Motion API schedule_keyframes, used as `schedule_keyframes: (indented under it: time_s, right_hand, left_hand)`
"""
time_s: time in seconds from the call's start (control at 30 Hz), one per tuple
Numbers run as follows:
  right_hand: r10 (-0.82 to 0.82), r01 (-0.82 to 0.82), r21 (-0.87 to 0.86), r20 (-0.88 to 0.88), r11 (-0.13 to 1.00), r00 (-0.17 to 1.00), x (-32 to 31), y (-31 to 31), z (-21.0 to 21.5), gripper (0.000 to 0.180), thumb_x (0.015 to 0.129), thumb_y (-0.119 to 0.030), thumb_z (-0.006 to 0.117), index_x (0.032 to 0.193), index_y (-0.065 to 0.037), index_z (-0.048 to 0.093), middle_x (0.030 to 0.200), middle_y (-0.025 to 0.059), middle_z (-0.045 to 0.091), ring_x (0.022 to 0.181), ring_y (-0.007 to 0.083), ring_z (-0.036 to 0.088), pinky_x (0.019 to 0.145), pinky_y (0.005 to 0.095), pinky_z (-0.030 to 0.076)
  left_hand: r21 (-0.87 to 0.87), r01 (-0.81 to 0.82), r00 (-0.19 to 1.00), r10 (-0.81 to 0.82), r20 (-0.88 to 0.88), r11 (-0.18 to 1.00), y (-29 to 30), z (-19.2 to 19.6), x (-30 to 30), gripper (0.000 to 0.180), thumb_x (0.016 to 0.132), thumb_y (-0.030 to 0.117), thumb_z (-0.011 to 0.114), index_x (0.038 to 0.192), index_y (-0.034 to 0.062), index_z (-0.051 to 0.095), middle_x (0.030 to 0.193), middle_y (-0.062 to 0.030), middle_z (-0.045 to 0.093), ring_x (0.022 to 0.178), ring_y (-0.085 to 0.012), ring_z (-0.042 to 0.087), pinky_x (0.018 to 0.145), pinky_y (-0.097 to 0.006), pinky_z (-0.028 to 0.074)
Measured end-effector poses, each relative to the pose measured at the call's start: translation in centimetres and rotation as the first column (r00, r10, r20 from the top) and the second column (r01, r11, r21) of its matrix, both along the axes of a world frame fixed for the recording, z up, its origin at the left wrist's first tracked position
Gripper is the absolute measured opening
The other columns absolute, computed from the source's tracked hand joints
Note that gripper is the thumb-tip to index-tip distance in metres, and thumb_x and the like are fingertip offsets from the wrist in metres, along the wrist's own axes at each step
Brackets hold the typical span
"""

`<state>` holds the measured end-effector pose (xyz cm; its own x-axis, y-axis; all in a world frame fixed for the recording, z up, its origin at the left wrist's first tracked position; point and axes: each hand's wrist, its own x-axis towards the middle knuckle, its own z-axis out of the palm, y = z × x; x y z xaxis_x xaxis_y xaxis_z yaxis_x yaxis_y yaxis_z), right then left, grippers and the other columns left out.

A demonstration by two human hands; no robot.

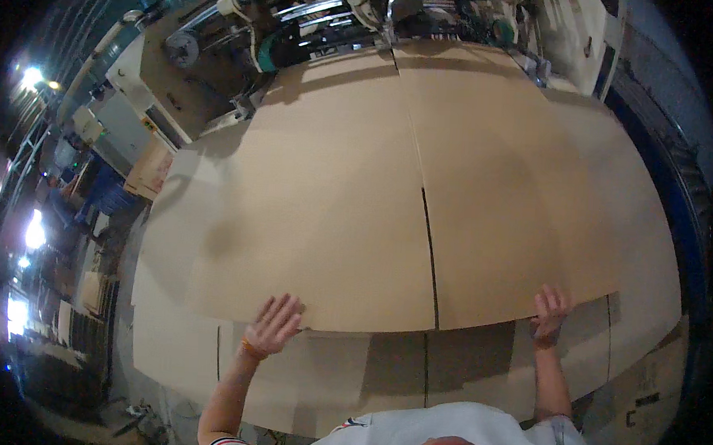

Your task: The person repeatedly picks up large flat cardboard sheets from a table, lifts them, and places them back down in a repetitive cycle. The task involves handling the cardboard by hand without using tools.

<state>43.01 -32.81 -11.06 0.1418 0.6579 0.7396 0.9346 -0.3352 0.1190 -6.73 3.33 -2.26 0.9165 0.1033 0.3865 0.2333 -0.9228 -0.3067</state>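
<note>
A dim factory hall with a few bright lamps at the far left surrounds a stack of cardboard sheets (326, 380). Beyond it stands a machine (325, 22) with rollers and belts. The top sheet (389, 200), large, brown and slit down the middle, lies flat across the stack, its far edge already at the machine's mouth and its near edge under both hands.

The left hand (272, 326) rests on the sheet's near edge, fingers spread and flat on the board. The right hand (550, 310) lies on the same edge, well apart from the left, fingers close together and curled over the rim; whether the thumb grips underneath cannot be told.

Judging by this, the sheet is laid out and aimed at the machine, but not yet fed in: nearly its whole length remains outside. Below the hands, more sheets of the stack wait, offset toward the person.
</note>
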Motion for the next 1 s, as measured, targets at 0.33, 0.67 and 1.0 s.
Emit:
schedule_keyframes:
  time_s: [0.33, 0.67, 1.0]
  right_hand:
    - [0.05, -0.069, 0.052, 0.299, 0.996, 0.953, 4.7, 5.3, -1.1, 0.025, 0.097, -0.037, 0.043, 0.115, -0.022, 0.053, 0.125, -0.0025, 0.054, 0.117, 0.0184, 0.049, 0.101, 0.0493, 0.031]
    - [-0.009, 0.004, 0.104, 0.048, 0.995, 0.999, 8.6, 11.6, -0.6, 0.027, 0.092, -0.024, 0.051, 0.118, -0.018, 0.055, 0.125, 0.0003, 0.056, 0.115, 0.0218, 0.053, 0.097, 0.0483, 0.034]
    - [0.037, -0.064, 0.249, 0.111, 0.966, 0.993, 18.2, 23.7, 0.1, 0.032, 0.085, -0.015, 0.06, 0.117, -0.019, 0.057, 0.12, 0.0015, 0.058, 0.109, 0.024, 0.055, 0.097, 0.0476, 0.036]
  left_hand:
    - [0.129, 0.021, 0.989, -0.039, 0.142, 0.991, 5.7, -3.6, 5.1, 0.037, 0.088, 0.031, 0.067, 0.118, 0.0137, 0.054, 0.12, -0.0107, 0.064, 0.109, -0.027, 0.062, 0.092, -0.037, 0.051]
    - [-0.064, -0.24, 0.928, 0.248, 0.278, 0.969, 9.6, -4.3, 10.7, 0.027, 0.083, 0.007, 0.066, 0.109, 0.0122, 0.067, 0.117, -0.0076, 0.065, 0.108, -0.025, 0.063, 0.085, -0.035, 0.054]
    - [0.0, -0.137, 0.961, 0.133, 0.242, 0.991, 21.2, -4.7, 18.4, 0.039, 0.084, 0.003, 0.06, 0.123, 0.0089, 0.058, 0.126, -0.0087, 0.06, 0.114, -0.0272, 0.059, 0.092, -0.038, 0.05]
